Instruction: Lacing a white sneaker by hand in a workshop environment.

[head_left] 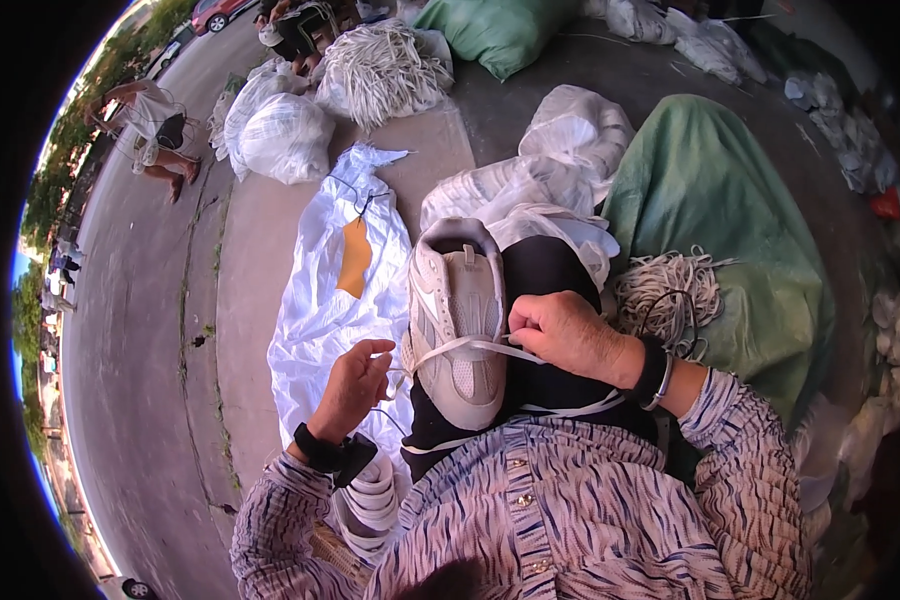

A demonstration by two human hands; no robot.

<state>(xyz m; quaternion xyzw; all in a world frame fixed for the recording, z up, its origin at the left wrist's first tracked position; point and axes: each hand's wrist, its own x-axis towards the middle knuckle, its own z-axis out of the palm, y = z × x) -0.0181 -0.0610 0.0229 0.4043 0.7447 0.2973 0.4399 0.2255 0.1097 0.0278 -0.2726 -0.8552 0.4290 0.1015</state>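
A beige and grey sneaker (457, 385) rests on my dark-clothed lap, its toe toward me and its opening away. A pale flat shoelace (455, 346) crosses the front of the shoe below the eyelets. To the left, my left hand (353, 388) is closed with the fingertips on one end of the lace. My right hand (562, 332) is on the right of the shoe, thumb and fingers pinched on the lace's other stretch. More lace lies over my lap below the right hand. The upper eyelets look unlaced.
A bundle of pale laces (670, 295) lies on a green sack (740, 230) at my right. White plastic sheeting (315, 290) covers ground at left. Nested white shoes (373, 500) stand by my left forearm. Stuffed bags (285, 140) and a lace heap (385, 75) sit farther off; a person (155, 120) is at far left.
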